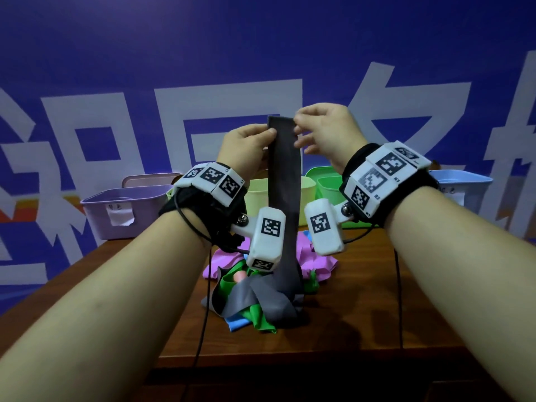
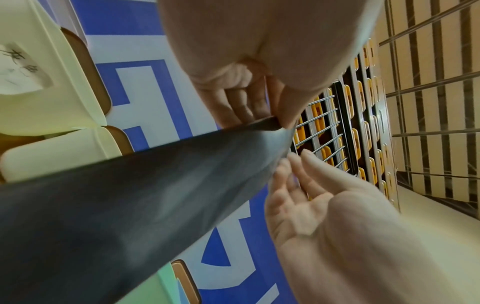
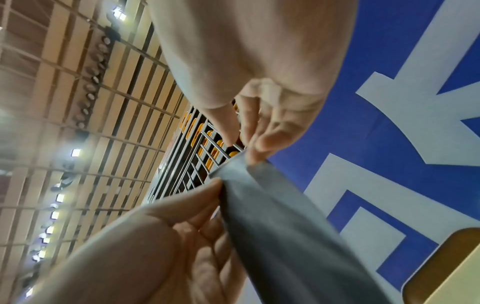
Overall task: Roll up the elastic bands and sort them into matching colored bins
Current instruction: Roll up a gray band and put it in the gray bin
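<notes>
— Where's the grey band [image 1: 284, 181]?
— I've got its top end pinched in my left hand [image 1: 246, 149] and right hand [image 1: 324, 132]; it hangs to the pile [image 1: 261, 288] on the table [image 1: 348, 314].

Both forearms reaching up from the lower corners toward frame centre, left hand [image 1: 246, 146] with thumb pinching the grey band [image 1: 284, 181] at its top edge, right hand [image 1: 324, 132] pinching the opposite edge, fingers curled

Brown wooden table [image 1: 362, 309]: tangled band pile [image 1: 255, 288] at centre, coloured bins [image 1: 127, 210] along far edge.
</notes>
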A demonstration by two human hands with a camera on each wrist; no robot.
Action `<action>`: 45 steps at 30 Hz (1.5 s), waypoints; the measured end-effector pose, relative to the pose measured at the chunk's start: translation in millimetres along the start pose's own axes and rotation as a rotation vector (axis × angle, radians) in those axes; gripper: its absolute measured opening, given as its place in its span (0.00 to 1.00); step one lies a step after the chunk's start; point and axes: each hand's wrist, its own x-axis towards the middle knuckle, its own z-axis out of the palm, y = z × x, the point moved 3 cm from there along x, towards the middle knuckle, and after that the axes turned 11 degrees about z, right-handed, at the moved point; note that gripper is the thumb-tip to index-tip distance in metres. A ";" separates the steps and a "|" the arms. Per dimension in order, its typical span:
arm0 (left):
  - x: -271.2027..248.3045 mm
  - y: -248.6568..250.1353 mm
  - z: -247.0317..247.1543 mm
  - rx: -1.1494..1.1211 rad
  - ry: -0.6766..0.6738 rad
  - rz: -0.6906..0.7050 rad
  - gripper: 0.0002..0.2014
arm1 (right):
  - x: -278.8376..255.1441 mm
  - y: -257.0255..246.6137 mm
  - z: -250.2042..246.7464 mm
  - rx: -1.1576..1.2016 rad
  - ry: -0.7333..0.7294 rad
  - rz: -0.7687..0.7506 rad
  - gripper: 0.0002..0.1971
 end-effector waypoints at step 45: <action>72.7 -181.0 -37.8 0.061 -0.086 -0.280 0.06 | 97.7 169.7 48.1 -0.011 -0.224 0.231 0.10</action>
